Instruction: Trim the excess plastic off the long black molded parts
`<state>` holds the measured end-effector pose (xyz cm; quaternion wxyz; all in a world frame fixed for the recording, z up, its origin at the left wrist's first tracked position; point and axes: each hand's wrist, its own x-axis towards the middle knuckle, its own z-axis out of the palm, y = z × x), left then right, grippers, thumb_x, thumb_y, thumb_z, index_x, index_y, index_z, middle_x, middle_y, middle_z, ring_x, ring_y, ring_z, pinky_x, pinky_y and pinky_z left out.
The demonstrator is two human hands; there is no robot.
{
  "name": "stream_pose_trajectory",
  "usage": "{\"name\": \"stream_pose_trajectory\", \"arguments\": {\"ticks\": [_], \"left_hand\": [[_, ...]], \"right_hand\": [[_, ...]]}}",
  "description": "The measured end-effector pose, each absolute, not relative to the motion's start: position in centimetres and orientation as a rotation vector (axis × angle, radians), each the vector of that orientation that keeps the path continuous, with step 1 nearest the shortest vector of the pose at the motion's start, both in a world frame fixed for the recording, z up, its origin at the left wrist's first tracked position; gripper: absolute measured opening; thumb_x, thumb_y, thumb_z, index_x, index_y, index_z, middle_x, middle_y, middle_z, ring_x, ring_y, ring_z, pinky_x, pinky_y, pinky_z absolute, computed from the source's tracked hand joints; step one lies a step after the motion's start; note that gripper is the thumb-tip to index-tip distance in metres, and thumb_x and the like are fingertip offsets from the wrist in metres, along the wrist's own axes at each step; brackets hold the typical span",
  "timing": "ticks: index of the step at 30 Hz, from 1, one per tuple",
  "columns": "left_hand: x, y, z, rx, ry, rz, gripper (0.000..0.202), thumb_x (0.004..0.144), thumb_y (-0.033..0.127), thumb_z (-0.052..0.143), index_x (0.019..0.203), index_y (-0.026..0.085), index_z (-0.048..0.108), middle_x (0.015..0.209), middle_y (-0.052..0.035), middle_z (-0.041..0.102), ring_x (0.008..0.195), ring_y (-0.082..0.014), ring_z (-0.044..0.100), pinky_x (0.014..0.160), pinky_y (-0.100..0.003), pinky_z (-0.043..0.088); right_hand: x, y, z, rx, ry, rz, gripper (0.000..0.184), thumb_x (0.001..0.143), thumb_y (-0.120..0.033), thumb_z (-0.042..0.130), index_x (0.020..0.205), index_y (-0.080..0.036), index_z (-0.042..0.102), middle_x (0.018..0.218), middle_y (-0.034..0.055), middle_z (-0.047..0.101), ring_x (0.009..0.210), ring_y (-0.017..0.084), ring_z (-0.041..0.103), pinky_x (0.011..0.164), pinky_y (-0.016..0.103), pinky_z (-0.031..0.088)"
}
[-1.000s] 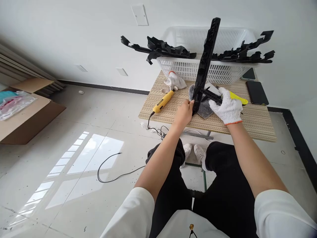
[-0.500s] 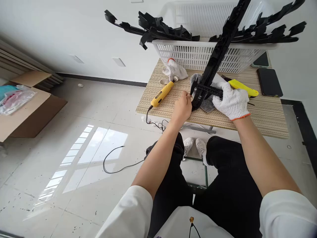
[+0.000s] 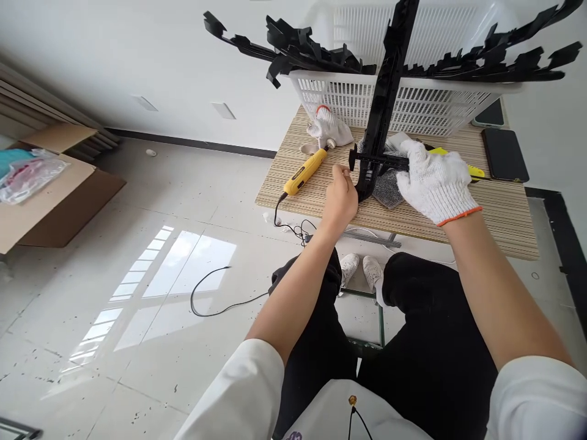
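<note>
A long black plastic strip (image 3: 384,104) stands nearly upright on the small striped table (image 3: 499,214), its lower end on a grey cloth (image 3: 386,188). My bare left hand (image 3: 341,197) pinches the strip's bottom end. My right hand (image 3: 435,183), in a white knit glove, is closed on a black caliper (image 3: 373,159) whose jaws sit across the strip.
A white basket (image 3: 403,104) at the table's back holds several more black strips (image 3: 302,49). A yellow corded tool (image 3: 303,172), a spare white glove (image 3: 329,129), a yellow piece (image 3: 474,173) and two phones (image 3: 504,160) lie on the table. A cardboard box (image 3: 50,201) stands at left, a cable (image 3: 215,299) on the floor.
The black strip has swung from leaning right back to nearly upright. My gloved right hand with the caliper has lifted slightly, and my left hand shifted a little along the strip's base.
</note>
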<state>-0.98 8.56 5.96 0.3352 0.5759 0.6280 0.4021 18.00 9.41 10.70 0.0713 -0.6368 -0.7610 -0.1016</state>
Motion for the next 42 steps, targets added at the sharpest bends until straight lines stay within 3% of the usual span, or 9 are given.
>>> {"name": "stream_pose_trajectory", "arguments": {"ticks": [3, 6, 9, 14, 27, 31, 36, 39, 42], "left_hand": [[-1.0, 8.6, 6.1, 1.472, 1.624, 1.052, 0.025, 0.111, 0.036, 0.027, 0.119, 0.023, 0.047, 0.083, -0.0060, 0.067, 0.082, -0.0268, 0.071, 0.086, -0.039, 0.049], [-1.2, 8.6, 6.0, 1.464, 1.630, 1.052, 0.025, 0.111, 0.035, 0.028, 0.124, 0.022, 0.045, 0.075, -0.0041, 0.064, 0.079, -0.0272, 0.071, 0.087, -0.041, 0.049], [-1.2, 8.7, 5.9, 1.471, 1.647, 1.055, 0.023, 0.110, 0.031, 0.030, 0.124, 0.022, 0.045, 0.077, -0.0044, 0.064, 0.081, -0.0276, 0.070, 0.089, -0.042, 0.049], [-1.2, 8.6, 6.0, 1.450, 1.621, 1.045, 0.018, 0.110, 0.029, 0.032, 0.122, 0.023, 0.045, 0.077, -0.0032, 0.062, 0.080, -0.0266, 0.070, 0.090, -0.042, 0.049], [-1.2, 8.7, 6.1, 1.444, 1.638, 1.052, 0.017, 0.108, 0.025, 0.035, 0.120, 0.023, 0.047, 0.082, -0.0055, 0.065, 0.087, -0.0277, 0.070, 0.092, -0.041, 0.048], [-1.3, 8.8, 5.7, 1.404, 1.593, 1.071, 0.018, 0.107, 0.024, 0.035, 0.121, 0.023, 0.046, 0.077, -0.0024, 0.060, 0.080, -0.0253, 0.068, 0.091, -0.041, 0.049], [-1.1, 8.7, 5.8, 1.395, 1.557, 1.087, 0.018, 0.105, 0.020, 0.035, 0.120, 0.023, 0.046, 0.068, 0.0009, 0.052, 0.073, -0.0248, 0.065, 0.089, -0.042, 0.049], [-1.1, 8.6, 6.0, 1.390, 1.574, 1.066, 0.021, 0.104, 0.017, 0.033, 0.120, 0.023, 0.046, 0.067, 0.0010, 0.051, 0.072, -0.0245, 0.064, 0.087, -0.041, 0.049], [-1.1, 8.6, 6.2, 1.407, 1.590, 1.041, 0.024, 0.104, 0.016, 0.032, 0.122, 0.022, 0.046, 0.067, 0.0007, 0.051, 0.072, -0.0243, 0.063, 0.084, -0.039, 0.049]], "right_hand": [[17.1, 9.3, 12.2, -1.983, -2.324, -0.259, 0.056, 0.092, -0.036, 0.039, 0.146, -0.023, 0.051, 0.103, 0.0148, 0.073, 0.084, 0.030, 0.060, 0.080, 0.045, 0.038], [17.0, 9.1, 13.5, -2.005, -2.372, -0.243, 0.056, 0.095, -0.032, 0.033, 0.147, -0.020, 0.050, 0.097, 0.0168, 0.074, 0.079, 0.028, 0.060, 0.078, 0.043, 0.036], [17.9, 9.2, 13.9, -1.987, -2.389, -0.335, 0.056, 0.097, -0.034, 0.031, 0.146, -0.015, 0.050, 0.091, 0.0182, 0.073, 0.076, 0.027, 0.060, 0.072, 0.040, 0.033], [19.7, 9.9, 13.5, -1.911, -2.469, -0.481, 0.055, 0.098, -0.042, 0.034, 0.142, -0.017, 0.054, 0.088, 0.0158, 0.072, 0.076, 0.026, 0.062, 0.066, 0.037, 0.028], [19.6, 10.1, 12.8, -1.935, -2.558, -0.464, 0.060, 0.100, -0.050, 0.032, 0.144, -0.012, 0.050, 0.088, 0.0169, 0.073, 0.073, 0.024, 0.060, 0.067, 0.036, 0.029], [20.1, 10.2, 12.7, -1.979, -2.595, -0.480, 0.067, 0.099, -0.060, 0.033, 0.138, -0.010, 0.057, 0.087, 0.0193, 0.072, 0.077, 0.026, 0.063, 0.067, 0.036, 0.030], [19.9, 10.2, 12.5, -1.994, -2.581, -0.597, 0.064, 0.099, -0.053, 0.028, 0.119, -0.011, 0.071, 0.080, 0.0196, 0.071, 0.077, 0.033, 0.067, 0.065, 0.034, 0.030], [19.8, 10.1, 12.3, -1.936, -2.567, -0.653, 0.062, 0.099, -0.050, 0.029, 0.116, -0.010, 0.073, 0.077, 0.0189, 0.070, 0.075, 0.032, 0.067, 0.065, 0.035, 0.027], [19.8, 10.0, 12.1, -1.904, -2.510, -0.677, 0.069, 0.098, -0.062, 0.030, 0.115, -0.010, 0.072, 0.074, 0.0168, 0.069, 0.072, 0.029, 0.065, 0.067, 0.035, 0.028]]}}
